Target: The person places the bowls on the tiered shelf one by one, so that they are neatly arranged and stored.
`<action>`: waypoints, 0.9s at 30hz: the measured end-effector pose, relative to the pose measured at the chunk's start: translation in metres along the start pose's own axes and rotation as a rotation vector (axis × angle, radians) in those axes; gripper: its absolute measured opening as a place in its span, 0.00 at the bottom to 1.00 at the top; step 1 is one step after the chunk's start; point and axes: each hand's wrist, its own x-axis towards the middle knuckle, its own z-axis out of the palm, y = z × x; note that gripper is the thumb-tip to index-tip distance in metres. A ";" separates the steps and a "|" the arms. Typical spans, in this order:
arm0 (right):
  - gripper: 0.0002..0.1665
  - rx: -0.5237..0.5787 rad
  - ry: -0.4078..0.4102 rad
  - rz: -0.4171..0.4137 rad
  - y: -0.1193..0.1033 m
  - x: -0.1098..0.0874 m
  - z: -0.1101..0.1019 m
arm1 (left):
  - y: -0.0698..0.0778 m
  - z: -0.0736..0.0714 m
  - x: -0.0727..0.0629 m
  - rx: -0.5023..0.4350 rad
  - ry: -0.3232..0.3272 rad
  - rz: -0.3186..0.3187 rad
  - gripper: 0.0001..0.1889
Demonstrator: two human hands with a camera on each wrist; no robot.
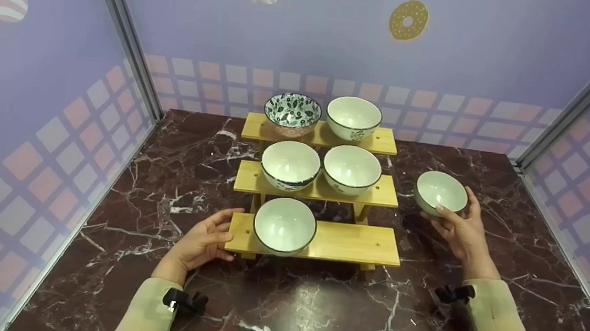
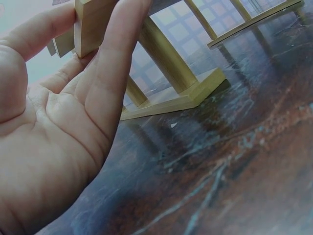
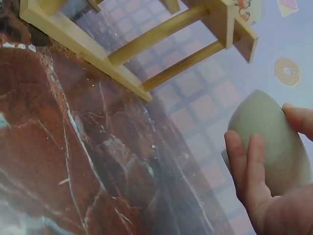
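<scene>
In the head view a three-tier wooden stand (image 1: 352, 242) rises on the table. My left hand (image 1: 200, 243) grips the left end of its lowest board, thumb on one side and fingers on the other, as the left wrist view shows the hand (image 2: 63, 117) around the board end. To the right of the stand, my right hand (image 1: 462, 230) holds a small pale green bowl (image 1: 439, 190) off the table, mouth up and a little tilted. Its plain outer wall (image 3: 266, 142) faces the right wrist view. A white bowl with a dark rim (image 1: 285, 225) sits on the left of the lowest board.
Two white bowls, one left (image 1: 291, 164) and one right (image 1: 352, 169), stand on the middle board. Above are a leaf-patterned bowl (image 1: 292, 114) and another white bowl (image 1: 354, 117). Patterned walls (image 1: 336, 37) enclose the dark marbled table (image 1: 315, 314) behind and at both sides.
</scene>
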 end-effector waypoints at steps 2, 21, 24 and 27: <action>0.63 -0.001 -0.028 0.003 -0.003 -0.005 -0.002 | 0.000 0.000 0.000 0.000 0.000 -0.001 0.30; 0.53 -0.032 -0.403 -0.068 -0.021 -0.053 -0.011 | 0.000 0.000 0.000 0.001 -0.002 0.000 0.30; 0.52 -0.044 -0.457 -0.067 -0.023 -0.060 -0.011 | 0.000 0.000 0.000 0.001 0.002 -0.001 0.30; 0.53 -0.049 -0.528 -0.061 -0.024 -0.066 -0.012 | 0.000 0.000 0.000 0.003 0.009 -0.004 0.31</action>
